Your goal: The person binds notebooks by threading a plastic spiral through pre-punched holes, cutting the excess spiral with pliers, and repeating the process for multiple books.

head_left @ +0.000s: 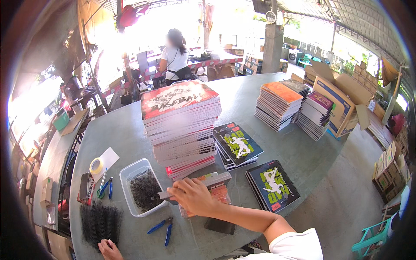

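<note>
At the lower left, the fingers of my left hand (109, 249) are curled at the ends of a pile of black binding coils (100, 223); how many they hold is hidden. My right hand (190, 195) is closed over a long grey block (220, 180), seen edge-on, possibly a stack of sheets. Beneath it lie orange printed sheets (222, 193), partly covered by my hand. A clear plastic tub (125, 186) of short black coil pieces (145, 190) stands left of my right hand. Blue-handled cutters (162, 229) lie in front of the tub.
A tall stack of red-covered notebooks (182, 130) rises behind the tub. Dark spiral notebooks (273, 186) lie right, with more stacks (279, 106) and an open carton (338, 104) farther back. Tape (96, 165), scissors (102, 188) and pliers (110, 188) lie left. A person (174, 56) stands beyond.
</note>
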A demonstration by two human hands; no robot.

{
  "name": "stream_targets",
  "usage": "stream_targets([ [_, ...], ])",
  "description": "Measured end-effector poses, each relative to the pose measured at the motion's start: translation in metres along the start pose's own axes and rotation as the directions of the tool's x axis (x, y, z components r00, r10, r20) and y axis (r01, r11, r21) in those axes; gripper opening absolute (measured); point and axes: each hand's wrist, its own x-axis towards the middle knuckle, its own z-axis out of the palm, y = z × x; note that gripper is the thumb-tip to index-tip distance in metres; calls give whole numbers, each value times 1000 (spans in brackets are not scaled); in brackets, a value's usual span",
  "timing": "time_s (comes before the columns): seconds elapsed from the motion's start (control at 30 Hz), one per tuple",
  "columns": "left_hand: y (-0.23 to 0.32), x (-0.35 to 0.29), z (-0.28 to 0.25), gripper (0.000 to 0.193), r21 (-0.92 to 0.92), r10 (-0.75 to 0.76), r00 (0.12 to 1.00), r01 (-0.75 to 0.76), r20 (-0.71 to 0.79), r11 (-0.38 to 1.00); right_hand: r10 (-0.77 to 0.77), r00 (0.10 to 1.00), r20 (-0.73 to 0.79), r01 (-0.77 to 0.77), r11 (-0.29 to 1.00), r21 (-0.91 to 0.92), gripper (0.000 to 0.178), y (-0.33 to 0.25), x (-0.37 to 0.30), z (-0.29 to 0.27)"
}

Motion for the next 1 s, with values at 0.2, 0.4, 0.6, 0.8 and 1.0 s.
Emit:
stream_targets([
  [0.2,1,0,7,14,28,85,992,-88,90,996,-218,973,74,219,976,-12,60,2,-19,-6],
  [0.4,36,6,-2,18,-162,202,974,-216,-100,963,-235,970,-64,225,966,-128,42,-7,-31,-15],
  [0.6,31,-1,16,26,84,276,941,-297,193,951,-264,956,-124,243,956,-162,31,-7,-26,-12],
  [0.8,40,15,-13,18,-645,-93,994,112,63,756,-254,966,-55,251,966,-57,14,-14,-8,-8],
  [1.0,120,64,-36,17,-980,-66,991,-104,-116,168,-21,997,-80,-7,943,-334,35,-28,24,23],
])
